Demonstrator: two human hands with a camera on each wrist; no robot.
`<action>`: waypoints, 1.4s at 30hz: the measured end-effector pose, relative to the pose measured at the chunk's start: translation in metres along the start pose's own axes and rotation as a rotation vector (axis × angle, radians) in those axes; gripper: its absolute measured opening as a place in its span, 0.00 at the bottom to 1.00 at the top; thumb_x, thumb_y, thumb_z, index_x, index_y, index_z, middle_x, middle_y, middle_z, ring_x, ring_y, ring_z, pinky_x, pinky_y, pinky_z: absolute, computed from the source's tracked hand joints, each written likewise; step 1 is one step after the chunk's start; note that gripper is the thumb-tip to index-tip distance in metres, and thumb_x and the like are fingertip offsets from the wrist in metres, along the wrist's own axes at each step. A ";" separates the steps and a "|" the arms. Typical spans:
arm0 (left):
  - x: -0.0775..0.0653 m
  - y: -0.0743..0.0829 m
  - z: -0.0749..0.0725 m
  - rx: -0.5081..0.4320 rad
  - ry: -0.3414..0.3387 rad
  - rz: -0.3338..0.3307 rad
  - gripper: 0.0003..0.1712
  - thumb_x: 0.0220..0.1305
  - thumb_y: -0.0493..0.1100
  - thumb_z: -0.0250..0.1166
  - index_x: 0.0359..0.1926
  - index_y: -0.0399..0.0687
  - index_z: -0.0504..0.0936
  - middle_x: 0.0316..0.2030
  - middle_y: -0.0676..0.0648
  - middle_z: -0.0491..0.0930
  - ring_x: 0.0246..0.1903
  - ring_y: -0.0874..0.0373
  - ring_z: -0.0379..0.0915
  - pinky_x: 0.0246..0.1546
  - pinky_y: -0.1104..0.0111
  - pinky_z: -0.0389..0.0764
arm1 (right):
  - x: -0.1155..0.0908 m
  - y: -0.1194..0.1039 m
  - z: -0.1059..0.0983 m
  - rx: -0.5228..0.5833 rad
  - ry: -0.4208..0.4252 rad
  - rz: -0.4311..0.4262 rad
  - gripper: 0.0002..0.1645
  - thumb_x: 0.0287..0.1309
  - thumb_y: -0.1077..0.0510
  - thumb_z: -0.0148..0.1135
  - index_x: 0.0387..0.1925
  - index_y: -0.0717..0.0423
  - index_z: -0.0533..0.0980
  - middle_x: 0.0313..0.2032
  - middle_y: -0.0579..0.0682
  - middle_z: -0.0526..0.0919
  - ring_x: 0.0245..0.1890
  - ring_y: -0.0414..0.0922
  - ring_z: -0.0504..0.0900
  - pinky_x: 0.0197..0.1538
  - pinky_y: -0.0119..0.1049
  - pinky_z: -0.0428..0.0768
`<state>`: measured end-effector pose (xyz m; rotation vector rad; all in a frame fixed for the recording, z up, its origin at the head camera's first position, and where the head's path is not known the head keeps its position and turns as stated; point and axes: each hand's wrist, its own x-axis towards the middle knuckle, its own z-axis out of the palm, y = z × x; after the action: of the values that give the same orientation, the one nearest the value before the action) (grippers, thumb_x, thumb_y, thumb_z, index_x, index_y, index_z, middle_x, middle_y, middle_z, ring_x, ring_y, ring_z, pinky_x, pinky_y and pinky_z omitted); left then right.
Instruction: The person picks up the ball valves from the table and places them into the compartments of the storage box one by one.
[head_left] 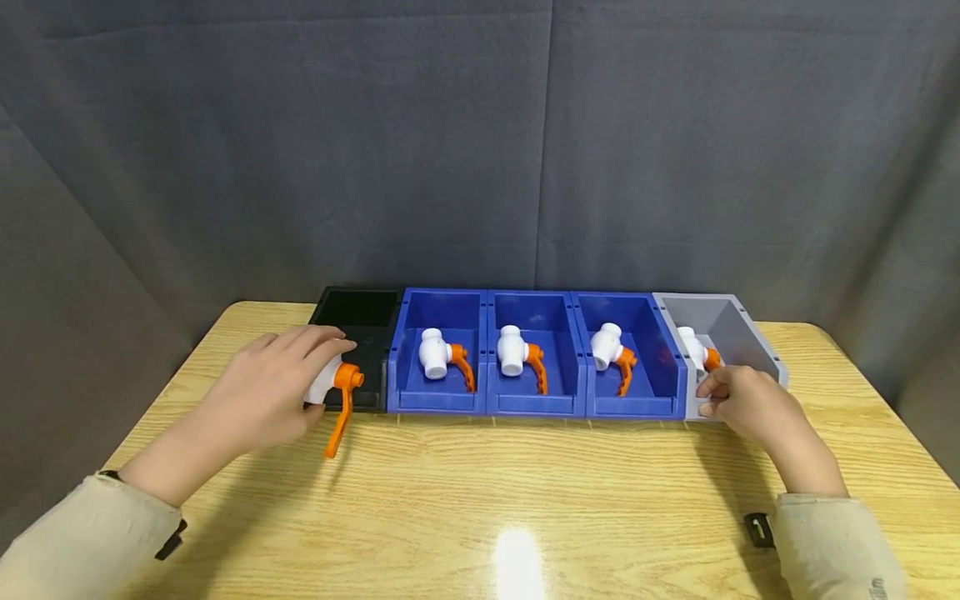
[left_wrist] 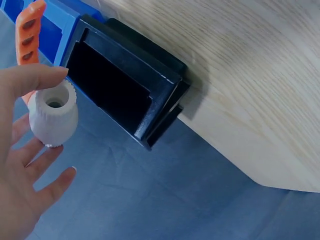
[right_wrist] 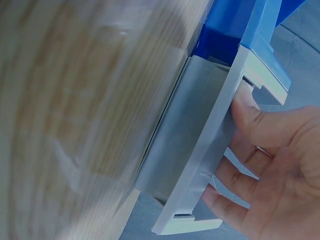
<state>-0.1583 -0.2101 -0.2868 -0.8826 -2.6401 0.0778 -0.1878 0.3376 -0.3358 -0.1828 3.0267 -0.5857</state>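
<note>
My left hand (head_left: 273, 383) holds a white ball valve (head_left: 322, 382) with an orange lever handle (head_left: 341, 423), just above the front of the black bin (head_left: 371, 354). In the left wrist view, my thumb lies against the valve's white body (left_wrist: 54, 117), one round opening showing. My right hand (head_left: 757, 404) reaches over the front of the grey bin (head_left: 742, 321), thumb and fingers apart behind its front wall (right_wrist: 200, 145). Inside that bin, another white valve (head_left: 690, 346) with an orange handle (head_left: 712, 359) lies at the fingertips; my hand hides part of it. I cannot tell whether they touch.
Between the black and grey bins stand three blue bins (head_left: 536, 404), each with a white-and-orange valve, such as the middle one (head_left: 512, 350). All the bins form one row on the wooden table (head_left: 450, 492). A dark grey curtain (head_left: 450, 150) hangs behind.
</note>
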 end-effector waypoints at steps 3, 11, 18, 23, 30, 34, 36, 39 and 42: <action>0.002 -0.003 0.002 -0.012 0.016 -0.039 0.42 0.38 0.39 0.79 0.59 0.43 0.76 0.57 0.40 0.74 0.53 0.41 0.74 0.44 0.46 0.78 | 0.000 0.000 0.000 0.002 -0.001 0.003 0.06 0.53 0.66 0.71 0.33 0.62 0.81 0.33 0.58 0.83 0.34 0.54 0.79 0.38 0.53 0.74; 0.010 -0.011 0.008 -0.029 0.017 -0.087 0.39 0.40 0.38 0.78 0.58 0.42 0.76 0.56 0.38 0.73 0.48 0.39 0.75 0.42 0.46 0.78 | -0.001 -0.001 0.001 0.002 0.008 -0.005 0.06 0.53 0.65 0.71 0.32 0.61 0.81 0.31 0.56 0.83 0.33 0.53 0.79 0.37 0.51 0.74; 0.016 -0.019 0.017 -0.002 0.025 -0.078 0.38 0.41 0.40 0.77 0.58 0.42 0.76 0.55 0.39 0.74 0.48 0.42 0.75 0.41 0.49 0.78 | -0.001 0.000 0.001 0.004 0.003 -0.002 0.06 0.53 0.65 0.71 0.32 0.61 0.81 0.32 0.56 0.84 0.33 0.53 0.79 0.37 0.51 0.74; 0.022 -0.023 0.023 0.008 0.038 -0.055 0.37 0.41 0.39 0.77 0.57 0.42 0.77 0.55 0.39 0.75 0.53 0.42 0.72 0.43 0.48 0.79 | 0.000 0.001 0.001 0.006 0.003 -0.002 0.06 0.53 0.65 0.71 0.32 0.62 0.80 0.32 0.58 0.84 0.34 0.54 0.79 0.38 0.52 0.74; 0.029 -0.030 0.028 0.002 0.016 -0.038 0.36 0.42 0.39 0.76 0.56 0.40 0.77 0.55 0.38 0.75 0.54 0.41 0.71 0.44 0.48 0.78 | 0.000 0.000 0.001 0.009 -0.003 0.005 0.06 0.53 0.65 0.71 0.32 0.62 0.80 0.33 0.58 0.84 0.34 0.54 0.79 0.39 0.53 0.74; 0.034 -0.035 0.031 0.020 0.003 -0.033 0.35 0.42 0.39 0.77 0.55 0.40 0.78 0.53 0.39 0.75 0.53 0.41 0.71 0.44 0.49 0.78 | -0.001 0.000 0.001 0.010 -0.004 0.007 0.06 0.53 0.66 0.71 0.32 0.62 0.80 0.33 0.58 0.83 0.34 0.54 0.79 0.38 0.52 0.74; 0.036 -0.037 0.032 0.026 -0.006 -0.038 0.35 0.42 0.39 0.77 0.55 0.40 0.78 0.53 0.39 0.76 0.53 0.41 0.71 0.45 0.49 0.77 | -0.001 0.000 0.001 0.009 -0.003 0.006 0.06 0.53 0.66 0.70 0.32 0.62 0.80 0.32 0.57 0.83 0.34 0.53 0.79 0.38 0.51 0.74; 0.039 -0.039 0.034 0.024 -0.026 -0.050 0.35 0.43 0.39 0.76 0.56 0.40 0.78 0.54 0.39 0.76 0.54 0.41 0.71 0.46 0.49 0.77 | -0.001 0.000 0.001 0.008 -0.002 0.005 0.06 0.53 0.66 0.71 0.32 0.62 0.80 0.32 0.57 0.83 0.33 0.53 0.79 0.37 0.51 0.74; 0.041 -0.040 0.036 0.027 -0.052 -0.056 0.35 0.44 0.40 0.76 0.56 0.40 0.77 0.54 0.39 0.76 0.54 0.42 0.70 0.47 0.49 0.76 | -0.001 0.000 0.001 0.007 -0.004 0.007 0.06 0.53 0.66 0.70 0.32 0.62 0.80 0.32 0.57 0.83 0.33 0.53 0.79 0.37 0.51 0.74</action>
<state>-0.2244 -0.2154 -0.3015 -0.8080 -2.7033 0.1243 -0.1870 0.3370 -0.3363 -0.1733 3.0198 -0.5950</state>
